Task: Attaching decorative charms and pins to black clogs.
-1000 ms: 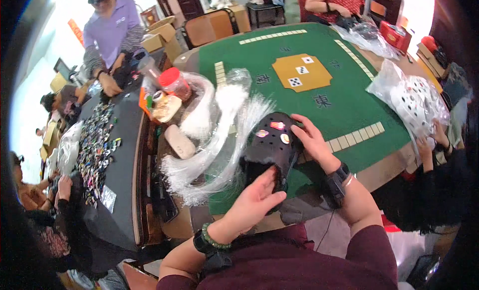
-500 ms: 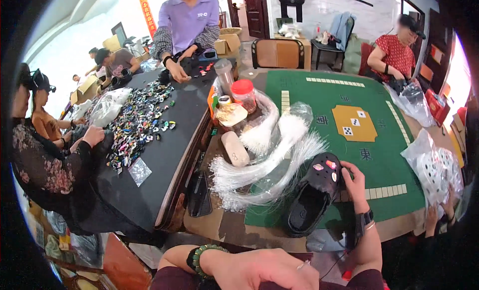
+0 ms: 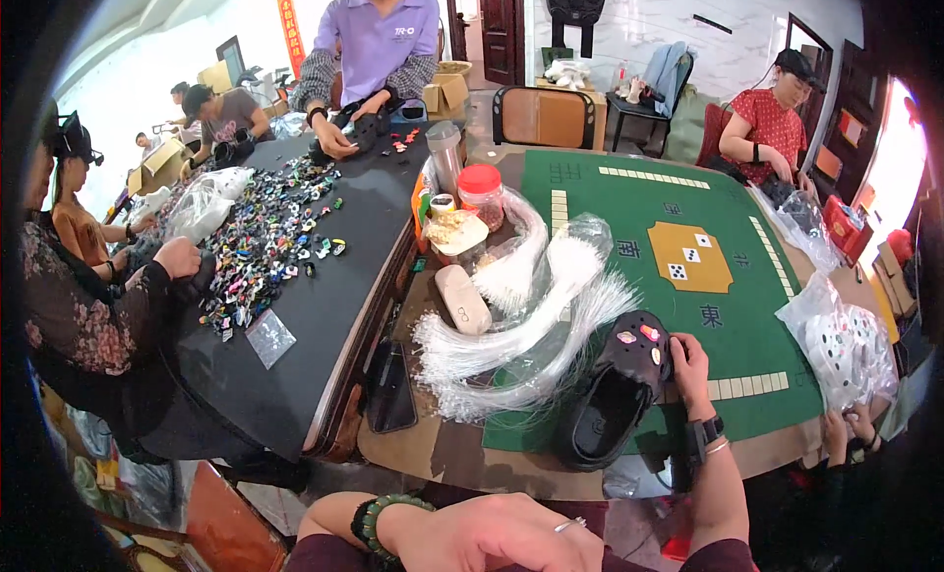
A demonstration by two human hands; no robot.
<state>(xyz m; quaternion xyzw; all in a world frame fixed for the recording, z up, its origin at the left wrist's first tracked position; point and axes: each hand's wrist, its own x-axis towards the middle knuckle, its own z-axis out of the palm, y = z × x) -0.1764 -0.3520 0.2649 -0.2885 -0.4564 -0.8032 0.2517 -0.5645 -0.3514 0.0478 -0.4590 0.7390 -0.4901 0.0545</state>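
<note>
A black clog (image 3: 610,395) with small colourful shoe charms (image 3: 649,332) on its holed upper stands at the near edge of the green mat, toe pointing away. My right hand (image 3: 690,367), with a dark band on its wrist, is closed on the clog's right side near the toe; its fingertips are partly hidden behind the shoe. At the lower edge my left hand (image 3: 492,535), wearing a ring and a green bead bracelet (image 3: 379,518), is bent across in front of me, apart from the clog. Its fingers are mostly out of sight.
Bundles of thin white plastic strands (image 3: 531,346), a light case (image 3: 462,299), a red-lidded jar (image 3: 480,193) and a phone (image 3: 391,387) lie left of the clog. Bagged white clogs (image 3: 838,341) sit at right. Co-workers surround a dark table (image 3: 285,395) heaped with charms (image 3: 270,233).
The view has shifted slightly. My left hand sits a little further left and lower. My right hand stays on the clog, which has hardly moved.
</note>
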